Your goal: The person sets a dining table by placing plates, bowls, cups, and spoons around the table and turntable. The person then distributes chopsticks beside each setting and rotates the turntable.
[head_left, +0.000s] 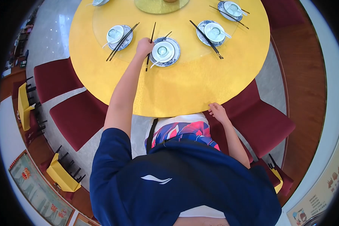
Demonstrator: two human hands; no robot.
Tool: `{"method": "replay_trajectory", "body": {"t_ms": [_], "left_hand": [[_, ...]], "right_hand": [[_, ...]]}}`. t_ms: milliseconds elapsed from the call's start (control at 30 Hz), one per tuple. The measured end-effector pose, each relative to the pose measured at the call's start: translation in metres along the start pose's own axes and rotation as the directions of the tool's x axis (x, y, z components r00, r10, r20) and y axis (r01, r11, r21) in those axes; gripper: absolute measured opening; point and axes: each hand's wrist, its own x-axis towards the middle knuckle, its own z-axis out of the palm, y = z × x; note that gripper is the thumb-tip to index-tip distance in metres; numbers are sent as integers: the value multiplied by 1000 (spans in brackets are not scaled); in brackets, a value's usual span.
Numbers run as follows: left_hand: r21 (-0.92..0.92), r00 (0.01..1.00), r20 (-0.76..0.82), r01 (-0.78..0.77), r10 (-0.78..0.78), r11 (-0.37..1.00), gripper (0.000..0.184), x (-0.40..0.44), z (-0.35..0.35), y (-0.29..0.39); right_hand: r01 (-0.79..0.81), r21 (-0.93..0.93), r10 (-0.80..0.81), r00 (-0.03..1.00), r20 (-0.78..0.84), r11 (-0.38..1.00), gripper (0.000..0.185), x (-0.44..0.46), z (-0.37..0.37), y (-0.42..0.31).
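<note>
At the near part of the yellow round table (pixel 177 94), my left hand (pixel 144 48) is closed on a dark chopstick (pixel 153 32), which stands out above and below the fingers. Just right of it is a blue-and-white plate (pixel 176 58) carrying a white bowl (pixel 171 48), a small clear glass (pixel 162 51) and a white spoon (pixel 154 65). The tip of another chopstick (pixel 169 33) shows past the plate's far rim; the rest is hidden or unclear. My right hand (pixel 217 110) hangs by the table's near edge, fingers loosely bent and holding nothing.
Similar settings with chopsticks stand at left (pixel 129 38), right (pixel 221 41) and far right (pixel 238 17). A glass turntable (pixel 162 8) is at the far middle. Dark red chairs (pixel 77 120) ring the table, with another chair (pixel 267 126) near my right arm.
</note>
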Motion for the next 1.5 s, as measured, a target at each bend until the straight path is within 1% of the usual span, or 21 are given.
{"method": "replay_trajectory", "body": {"t_ms": [67,167,267,333,367,467,567,667,733,767,833,900,967,1000,1067,1100,1167,1200,1233,1300,1500], "left_hand": [[46,998,-44,-35,37,998,24,-2,0,2],[4,998,-26,-64,64,998,25,8,3,-6],[9,999,-33,27,-27,1000,27,13,8,-5],[-88,966,121,240,-228,967,26,13,5,2],[-87,965,122,242,-230,966,26,10,5,6],[-125,984,72,172,-164,977,24,14,9,10],[-130,978,122,182,-167,975,23,25,8,10],[-80,982,164,111,-97,991,22,34,5,4],[-69,989,145,3,7,998,22,40,1,2],[-69,989,147,5,5,998,22,43,-1,4],[-33,999,22,-39,40,999,21,47,-7,5],[-29,998,65,10,-8,1000,26,54,-12,6],[71,996,-3,-89,90,993,29,56,-14,6],[71,996,-4,-88,89,994,29,56,-15,6],[168,978,66,-204,196,964,30,46,-19,12],[168,979,64,-203,195,965,30,41,-17,15],[148,970,175,-194,168,970,28,38,-10,13],[134,974,112,-212,197,968,26,36,-4,12],[134,974,112,-212,198,968,26,36,-2,10],[55,990,51,-132,129,990,25,37,2,8],[20,998,-55,-22,23,1000,26,44,16,-11]], "right_hand": [[0,8,0,1000,-1,1000,30,4,-4,8],[-15,22,15,1000,-5,1000,30,12,-8,15],[-32,21,33,999,-4,999,30,17,-13,22],[-38,17,38,999,0,999,30,20,-15,24],[-42,10,42,999,7,999,29,21,-17,25],[-46,-5,46,999,13,999,29,28,-24,25],[-32,9,32,999,-23,999,28,34,-29,24],[-21,39,23,998,-53,999,27,36,-34,26],[-23,48,25,998,-50,999,27,38,-38,29],[-20,52,22,999,-45,998,27,39,-40,31],[-20,57,22,999,-36,998,27,39,-41,35],[-34,46,36,999,-35,998,27,41,-42,35],[-41,48,43,999,-31,998,27,43,-44,36],[-51,52,53,998,-31,997,27,44,-45,36],[-48,47,50,998,-31,998,27,44,-47,36],[-43,42,45,999,-32,998,27,46,-48,38],[-57,18,57,998,-10,998,28,46,-53,38],[-68,-6,68,998,10,998,29,48,-55,39],[-68,-6,68,998,9,998,29,48,-56,39],[-70,5,70,998,10,998,29,49,-59,40],[-31,21,31,999,-28,999,27,54,-66,46]]}}
